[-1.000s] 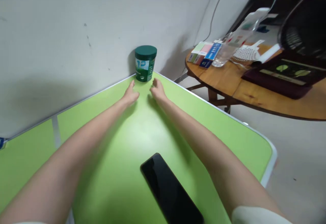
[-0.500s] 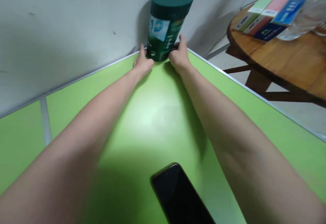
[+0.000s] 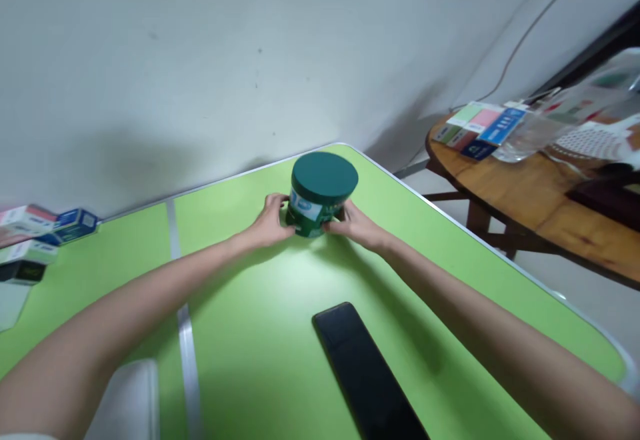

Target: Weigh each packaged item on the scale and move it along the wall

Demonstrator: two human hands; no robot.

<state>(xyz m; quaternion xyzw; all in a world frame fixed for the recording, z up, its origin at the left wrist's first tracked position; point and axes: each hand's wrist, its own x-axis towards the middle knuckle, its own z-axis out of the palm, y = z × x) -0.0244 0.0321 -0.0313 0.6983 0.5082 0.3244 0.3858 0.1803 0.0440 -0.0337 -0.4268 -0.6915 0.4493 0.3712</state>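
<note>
Between my two hands is a dark green lidded tub (image 3: 325, 177) with a printed label, away from the table's far corner. My left hand (image 3: 274, 221) grips its left side low down, thumb toward me. On the lower right side, my right hand (image 3: 353, 223) is closed round it, the far fingers hidden behind the tub. Whether the tub's base touches the green table (image 3: 240, 347) I cannot tell. A black smartphone (image 3: 367, 373) lies nearer to me, screen up, touched by neither hand.
Several small boxes (image 3: 75, 225) sit at the table's left, against the wall (image 3: 200, 60). A white object (image 3: 131, 400) lies below my left forearm. To the right, a round wooden table (image 3: 540, 207) bears coloured boxes (image 3: 480, 130), a clear plastic container and a white perforated item.
My hands have closed on the tub, first reaching its sides at the corner. It has come away from the wall toward me. The view has shifted, bringing the left boxes in.
</note>
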